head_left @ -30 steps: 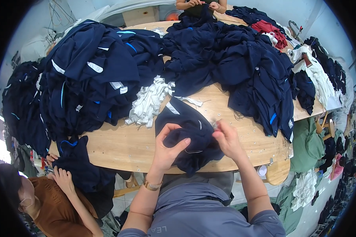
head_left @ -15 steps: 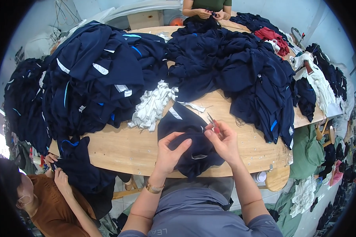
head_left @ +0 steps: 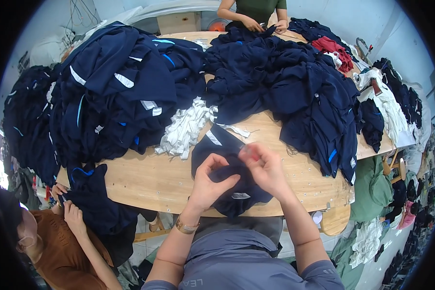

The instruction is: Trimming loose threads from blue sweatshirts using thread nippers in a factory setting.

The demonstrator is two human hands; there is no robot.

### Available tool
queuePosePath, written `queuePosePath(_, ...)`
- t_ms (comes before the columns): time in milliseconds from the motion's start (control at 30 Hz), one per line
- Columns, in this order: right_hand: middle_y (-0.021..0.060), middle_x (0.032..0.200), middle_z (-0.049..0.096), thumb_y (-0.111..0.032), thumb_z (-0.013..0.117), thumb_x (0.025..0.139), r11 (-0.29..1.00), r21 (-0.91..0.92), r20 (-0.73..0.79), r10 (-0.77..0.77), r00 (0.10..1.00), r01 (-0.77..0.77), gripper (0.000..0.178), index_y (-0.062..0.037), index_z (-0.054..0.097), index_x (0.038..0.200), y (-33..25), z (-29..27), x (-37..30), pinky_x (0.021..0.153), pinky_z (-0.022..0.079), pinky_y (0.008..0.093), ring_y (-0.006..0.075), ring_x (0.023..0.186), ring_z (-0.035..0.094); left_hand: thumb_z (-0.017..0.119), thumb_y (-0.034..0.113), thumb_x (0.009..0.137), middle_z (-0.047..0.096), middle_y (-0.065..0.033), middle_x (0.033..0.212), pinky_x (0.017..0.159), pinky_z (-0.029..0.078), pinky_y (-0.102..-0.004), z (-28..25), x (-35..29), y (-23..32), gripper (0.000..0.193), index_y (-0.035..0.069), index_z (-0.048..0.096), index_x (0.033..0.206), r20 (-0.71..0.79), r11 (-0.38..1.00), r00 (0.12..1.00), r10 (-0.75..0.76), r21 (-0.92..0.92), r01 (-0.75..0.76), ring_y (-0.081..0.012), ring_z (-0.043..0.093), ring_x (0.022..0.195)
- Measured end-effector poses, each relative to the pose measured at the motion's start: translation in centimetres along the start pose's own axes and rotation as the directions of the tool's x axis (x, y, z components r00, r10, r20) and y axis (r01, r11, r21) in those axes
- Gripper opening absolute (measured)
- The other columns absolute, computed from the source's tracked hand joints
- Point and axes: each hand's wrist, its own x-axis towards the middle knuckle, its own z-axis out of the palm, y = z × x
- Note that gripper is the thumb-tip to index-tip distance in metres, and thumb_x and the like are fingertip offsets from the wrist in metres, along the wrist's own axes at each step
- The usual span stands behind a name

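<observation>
A navy garment [head_left: 229,207] with white labels lies before me at the table's near edge. My left hand [head_left: 209,186] pinches a fold of its cloth between thumb and fingers. In my right hand [head_left: 266,171] are small red-handled thread snips [head_left: 247,153], blurred by motion, with the blades not clearly visible. That hand is just right of the left one, over the same garment. A white label strip [head_left: 214,137] shows on the garment's far part.
White cut strips [head_left: 186,126] are heaped beyond my left hand on the wooden table [head_left: 145,186]. Large navy garment piles [head_left: 116,92] stand left and far right. One person in brown [head_left: 72,251] handles navy cloth at left; another in green [head_left: 256,9] works across the table.
My right hand has moved left and turned inward with the snips, closer to the left hand. The left hand keeps the cloth. Across the table, the person's hands have moved lower and apart.
</observation>
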Motion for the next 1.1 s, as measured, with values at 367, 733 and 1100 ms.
queuePosePath(367,0.0005,0.051,0.042,-0.031,0.06,0.085,0.997,0.065,0.109,0.022,0.994,-0.029,0.034,-0.0003,0.055,0.071,3.0,-2.0,-0.4,0.046,0.028,0.025,0.0062,0.05,0.036,0.074,0.003,0.07,0.056,0.001,0.085,0.071,0.044,-0.0188,-0.6,0.5,-0.1,0.031,0.006,0.052,0.092,0.088,0.948,0.984,-0.154,-0.268,0.173,-0.0058,0.052,0.078)
queuePosePath(733,0.0072,0.05,0.046,-0.033,0.066,0.079,0.924,-0.334,0.331,-0.073,0.941,0.189,0.036,-0.0009,0.056,0.066,1.8,-3.8,0.2,0.044,0.031,0.029,0.0162,0.044,0.041,0.074,0.003,0.07,0.056,0.0012,0.087,0.069,0.044,-0.0187,-1.2,0.7,-0.1,0.028,0.007,0.052,0.087,0.195,0.926,0.956,-0.219,-0.267,0.267,-0.0048,0.052,0.079)
queuePosePath(1100,0.0082,0.049,0.05,-0.046,0.062,0.079,0.905,-0.337,0.318,-0.148,0.936,0.258,0.047,-0.0049,0.052,0.06,2.1,-3.4,-0.4,0.044,0.032,0.0334,0.0249,0.045,0.048,0.075,0.005,0.07,0.055,0.0018,0.086,0.065,0.043,-0.0168,-1.1,0.7,0.4,0.028,0.007,0.051,0.085,0.219,0.946,0.951,-0.22,-0.192,0.263,-0.0036,0.051,0.077)
